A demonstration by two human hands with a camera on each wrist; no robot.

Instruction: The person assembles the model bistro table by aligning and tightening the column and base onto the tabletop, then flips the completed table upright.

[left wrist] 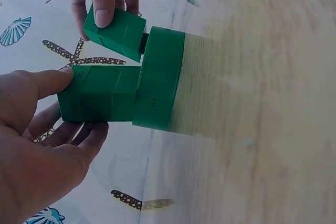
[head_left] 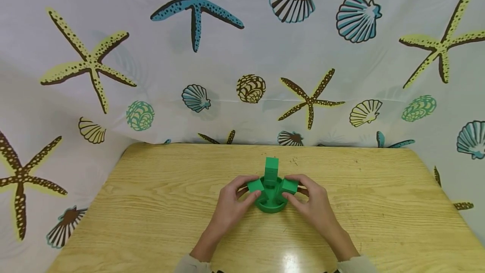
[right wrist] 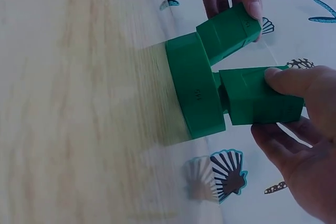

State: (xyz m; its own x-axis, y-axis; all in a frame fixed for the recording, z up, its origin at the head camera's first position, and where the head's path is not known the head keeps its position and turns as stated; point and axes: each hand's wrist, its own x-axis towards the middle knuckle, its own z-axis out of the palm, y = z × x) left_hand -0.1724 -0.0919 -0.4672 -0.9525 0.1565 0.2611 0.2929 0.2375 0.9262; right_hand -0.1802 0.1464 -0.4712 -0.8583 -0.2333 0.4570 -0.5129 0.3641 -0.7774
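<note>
A round green base (head_left: 270,210) stands on the wooden table, with green square blocks on it. My left hand (head_left: 232,202) pinches the left block (head_left: 255,186) between thumb and fingers. Opposite it, my right hand (head_left: 314,201) grips the right block (head_left: 290,186) the same way. Both blocks lean outward in the head view. A third block (head_left: 271,168) rises at the back of the base, untouched by either hand. In the right wrist view a narrow neck shows between the right block (right wrist: 262,96) and the base (right wrist: 195,90). Small marks on the plastic are too blurred to read.
The wooden table (head_left: 151,205) extends to both sides of the base. Behind it and at the sides hangs a white cloth (head_left: 227,62) printed with starfish and shells, meeting the table's back edge.
</note>
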